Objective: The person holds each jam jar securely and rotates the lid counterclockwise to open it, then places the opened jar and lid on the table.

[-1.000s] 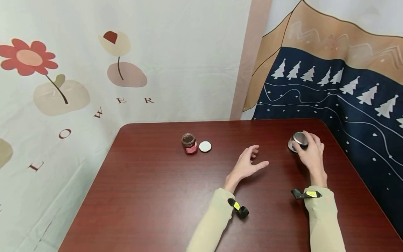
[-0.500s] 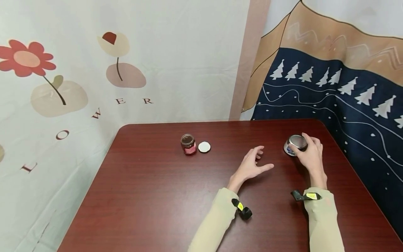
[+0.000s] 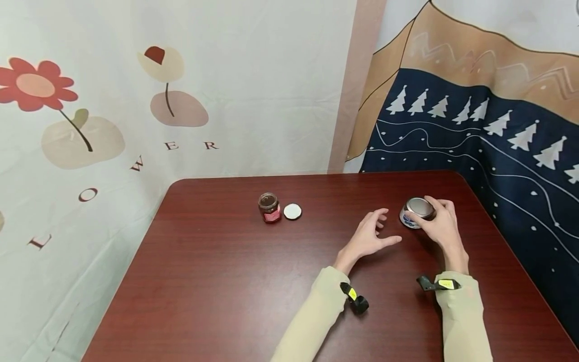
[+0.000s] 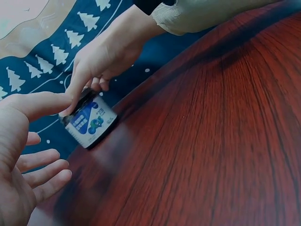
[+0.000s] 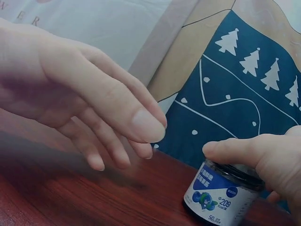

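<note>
My right hand (image 3: 441,226) grips a short jar (image 3: 412,221) near the table's right side, thumb and fingers around its lidded top. The right wrist view shows the jar's white and blue label (image 5: 211,194) with blueberries printed on it. Just left of it, my left hand (image 3: 367,236) hovers over the table with thumb and fingers spread, holding nothing. In the left wrist view its fingers (image 4: 44,165) lie apart from the jar. Farther left stands an uncapped dark jar (image 3: 270,208) with a pink label, and a round lid (image 3: 292,211), white side up, lies next to it.
The dark red wooden table (image 3: 217,281) has rounded back corners. A pale flower-print cloth (image 3: 271,100) hangs behind it, and a navy cloth (image 3: 457,136) with white trees hangs at the right edge. Each wrist wears a small black camera (image 3: 357,301).
My right hand has brought the labelled jar left and slightly nearer to me. My left hand has shifted right toward it, fingers still spread. The uncapped jar and lid stay put.
</note>
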`<state>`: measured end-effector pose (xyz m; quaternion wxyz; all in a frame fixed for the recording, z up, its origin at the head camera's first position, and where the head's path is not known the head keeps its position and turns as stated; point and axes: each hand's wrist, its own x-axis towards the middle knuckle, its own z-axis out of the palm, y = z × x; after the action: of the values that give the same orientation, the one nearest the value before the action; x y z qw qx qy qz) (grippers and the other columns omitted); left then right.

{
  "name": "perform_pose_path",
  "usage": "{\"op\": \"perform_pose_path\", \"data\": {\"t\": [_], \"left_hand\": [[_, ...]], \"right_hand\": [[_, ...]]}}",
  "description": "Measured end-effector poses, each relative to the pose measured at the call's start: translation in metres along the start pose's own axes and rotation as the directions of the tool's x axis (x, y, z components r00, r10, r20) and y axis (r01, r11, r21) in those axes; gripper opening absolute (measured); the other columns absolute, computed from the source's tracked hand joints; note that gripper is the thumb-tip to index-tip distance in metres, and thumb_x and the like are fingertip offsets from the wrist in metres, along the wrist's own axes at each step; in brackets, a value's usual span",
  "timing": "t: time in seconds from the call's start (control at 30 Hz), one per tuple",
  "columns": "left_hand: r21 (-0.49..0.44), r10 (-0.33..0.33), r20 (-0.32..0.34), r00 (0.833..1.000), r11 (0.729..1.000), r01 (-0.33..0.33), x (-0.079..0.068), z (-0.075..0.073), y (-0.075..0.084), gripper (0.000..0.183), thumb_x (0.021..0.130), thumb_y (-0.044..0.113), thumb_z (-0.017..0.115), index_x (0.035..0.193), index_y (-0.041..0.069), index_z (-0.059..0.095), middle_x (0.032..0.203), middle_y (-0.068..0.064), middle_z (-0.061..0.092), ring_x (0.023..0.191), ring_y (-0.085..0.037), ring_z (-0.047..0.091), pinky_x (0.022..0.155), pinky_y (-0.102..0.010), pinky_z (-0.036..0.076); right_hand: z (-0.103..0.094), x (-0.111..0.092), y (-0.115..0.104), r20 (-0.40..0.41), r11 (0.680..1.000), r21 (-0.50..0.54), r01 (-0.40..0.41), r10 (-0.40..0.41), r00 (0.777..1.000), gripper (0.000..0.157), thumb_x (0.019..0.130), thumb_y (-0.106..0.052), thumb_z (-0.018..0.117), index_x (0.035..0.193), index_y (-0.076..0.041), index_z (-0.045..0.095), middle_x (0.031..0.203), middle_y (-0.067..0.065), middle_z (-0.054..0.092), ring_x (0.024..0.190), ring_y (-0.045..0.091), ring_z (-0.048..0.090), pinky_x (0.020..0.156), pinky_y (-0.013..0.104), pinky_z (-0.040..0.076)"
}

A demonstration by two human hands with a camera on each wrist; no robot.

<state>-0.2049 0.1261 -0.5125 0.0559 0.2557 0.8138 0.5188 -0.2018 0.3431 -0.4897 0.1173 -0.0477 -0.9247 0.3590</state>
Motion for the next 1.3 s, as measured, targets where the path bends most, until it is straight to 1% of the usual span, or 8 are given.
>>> {"op": "perform_pose_path", "data": {"t": [0.3,0.43,0.57,0.7,0.87,1.07,1.17,1.3], "left_hand": [[0.016,-0.006,0.001,1.000,1.000,0.006,0.005,0.004,0.004,0.078,0.086,0.028,0.082,0.150,0.007,0.042,0.133,-0.011,0.055,0.108,-0.015,0.058,0.085,-0.016,0.050],[0.045,-0.030,-0.004,1.000,0.999,0.030,0.007,0.006,0.005,0.078,0.087,0.027,0.082,0.151,0.007,0.042,0.134,-0.010,0.055,0.108,-0.014,0.058,0.084,-0.014,0.048],[0.054,-0.053,0.000,0.999,0.997,0.053,0.006,0.009,0.005,0.079,0.087,0.027,0.081,0.152,0.008,0.041,0.136,-0.009,0.054,0.108,-0.013,0.057,0.084,-0.012,0.047],[0.053,-0.062,0.004,0.998,0.997,0.062,0.005,0.011,0.004,0.081,0.087,0.028,0.081,0.154,0.008,0.038,0.139,-0.009,0.051,0.108,-0.012,0.057,0.082,-0.010,0.046],[0.075,-0.058,0.012,0.998,0.996,0.057,0.005,0.015,0.003,0.083,0.088,0.029,0.080,0.155,0.010,0.036,0.143,-0.008,0.049,0.105,-0.010,0.057,0.081,-0.008,0.045],[0.090,-0.070,0.005,0.998,0.993,0.069,0.009,0.018,0.002,0.081,0.088,0.029,0.080,0.155,0.012,0.038,0.145,-0.005,0.047,0.104,-0.007,0.056,0.079,-0.007,0.044],[0.100,-0.077,-0.001,0.997,0.992,0.077,0.010,0.019,0.003,0.080,0.088,0.030,0.080,0.154,0.012,0.039,0.145,-0.004,0.047,0.103,-0.006,0.056,0.079,-0.007,0.044],[0.107,-0.088,-0.013,0.996,0.990,0.089,0.011,0.020,0.004,0.078,0.089,0.029,0.079,0.154,0.011,0.040,0.144,-0.004,0.047,0.101,-0.006,0.055,0.079,-0.008,0.044]], "right_hand": [[0.002,-0.001,0.001,0.018,0.999,-0.011,0.053,-0.053,0.998,0.076,0.089,-0.033,0.078,0.143,0.008,0.046,0.129,0.029,0.039,0.105,0.040,0.042,0.083,0.049,0.040],[0.002,-0.001,0.001,0.032,0.998,0.000,0.068,-0.068,0.997,0.074,0.089,-0.033,0.078,0.142,0.007,0.048,0.125,0.027,0.040,0.100,0.037,0.044,0.080,0.044,0.039],[0.004,-0.002,0.002,0.041,0.996,0.012,0.091,-0.092,0.995,0.069,0.088,-0.034,0.079,0.139,0.005,0.051,0.120,0.024,0.042,0.096,0.031,0.042,0.076,0.041,0.037],[0.005,-0.002,0.002,0.056,0.993,0.025,0.112,-0.113,0.992,0.066,0.087,-0.035,0.080,0.135,0.002,0.055,0.116,0.021,0.044,0.092,0.027,0.040,0.073,0.040,0.036],[0.007,-0.003,0.002,0.084,0.992,0.031,0.122,-0.124,0.989,0.068,0.086,-0.037,0.081,0.136,0.001,0.055,0.116,0.019,0.045,0.093,0.026,0.040,0.073,0.039,0.036],[0.007,-0.004,0.002,0.097,0.989,0.046,0.139,-0.143,0.985,0.072,0.085,-0.030,0.082,0.141,0.004,0.051,0.122,0.023,0.043,0.097,0.032,0.044,0.079,0.042,0.039],[0.007,-0.004,0.001,0.094,0.988,0.047,0.148,-0.152,0.984,0.069,0.084,-0.027,0.083,0.138,0.005,0.054,0.122,0.024,0.043,0.097,0.033,0.045,0.080,0.044,0.039],[0.008,-0.004,0.001,0.088,0.987,0.045,0.154,-0.157,0.984,0.065,0.083,-0.028,0.085,0.133,0.004,0.057,0.117,0.021,0.045,0.094,0.030,0.044,0.077,0.042,0.038]]}}
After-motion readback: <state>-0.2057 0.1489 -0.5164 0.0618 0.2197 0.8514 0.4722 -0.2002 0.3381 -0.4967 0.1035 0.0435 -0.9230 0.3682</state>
